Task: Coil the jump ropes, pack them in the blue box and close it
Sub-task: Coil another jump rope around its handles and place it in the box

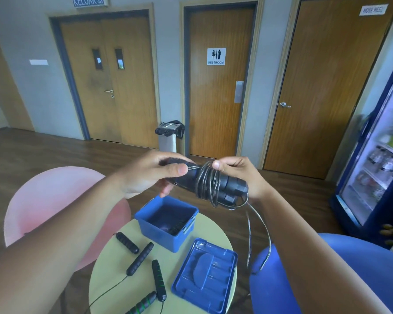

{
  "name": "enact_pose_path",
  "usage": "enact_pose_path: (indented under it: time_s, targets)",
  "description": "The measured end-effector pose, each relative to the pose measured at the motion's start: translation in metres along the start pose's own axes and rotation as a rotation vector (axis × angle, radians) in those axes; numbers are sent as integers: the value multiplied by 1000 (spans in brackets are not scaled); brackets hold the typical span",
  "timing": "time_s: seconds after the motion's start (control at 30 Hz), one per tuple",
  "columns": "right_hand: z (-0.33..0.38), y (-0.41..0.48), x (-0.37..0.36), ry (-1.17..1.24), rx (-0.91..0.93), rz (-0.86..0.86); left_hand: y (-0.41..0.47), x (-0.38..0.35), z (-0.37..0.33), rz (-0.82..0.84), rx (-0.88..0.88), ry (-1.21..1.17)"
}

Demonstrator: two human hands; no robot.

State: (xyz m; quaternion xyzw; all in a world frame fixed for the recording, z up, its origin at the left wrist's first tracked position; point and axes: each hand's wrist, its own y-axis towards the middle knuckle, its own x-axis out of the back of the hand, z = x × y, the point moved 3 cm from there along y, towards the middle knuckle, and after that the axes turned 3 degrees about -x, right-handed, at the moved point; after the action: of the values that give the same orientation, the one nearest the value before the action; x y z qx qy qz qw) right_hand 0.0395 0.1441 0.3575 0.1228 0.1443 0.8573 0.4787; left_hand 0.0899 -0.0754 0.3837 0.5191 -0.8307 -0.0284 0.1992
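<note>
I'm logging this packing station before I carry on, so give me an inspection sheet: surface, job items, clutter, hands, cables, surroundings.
Surface: round pale-green table, carrying the box, lid and handles.
Job's things: blue box open, something dark inside; lid lies on the table beside it; four black handles lie loose on the table, two green-striped; held jump rope has its cord wound round paired handles.
Clutter: nothing seen.
Hands: left hand grips the handles' end; right hand pinches the wound cord.
Cables: loose tail hangs toward the blue chair; thin cord trails off the table edge.
Surroundings: pink chair, bin, drinks fridge, wooden doors.
</note>
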Motion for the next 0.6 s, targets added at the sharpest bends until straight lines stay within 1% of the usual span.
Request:
enact_pose_path:
  time_s: [0.03, 0.1, 0.13, 0.2, 0.33, 0.43, 0.5, 0.53, 0.57, 0.6]
  targets:
    - [-4, -1, -2, 61, -12, -8, -1, -2, 0, -10, -6, -54]
    - [-17, -3, -8, 162, -63, -127, 0, -6, -1, -56, -49, -144]
    - [-24, -3, -12, 141, -72, -172, 1, -8, -3, -106, -71, -181]
    - [-36, -2, -23, 77, -80, -188, 6, -10, -6, -262, -71, -258]
    - [-42, 0, -36, -2, -173, -247, 16, -11, -2, -589, 39, -429]
    - [-43, 1, -40, -196, -210, -236, 20, -10, 3, -737, 75, -432]
    - [-45, 1, -42, -345, -250, -229, 22, -4, 8, -820, 50, -351]
    - [-44, 1, -44, -418, -267, -235, 22, 1, 9, -859, 28, -249]
    - [-43, 0, -45, -498, -273, -239, 22, 6, 11, -885, 6, -80]
    - [-41, -1, -47, -579, -266, -236, 22, 11, 12, -874, -7, 157]
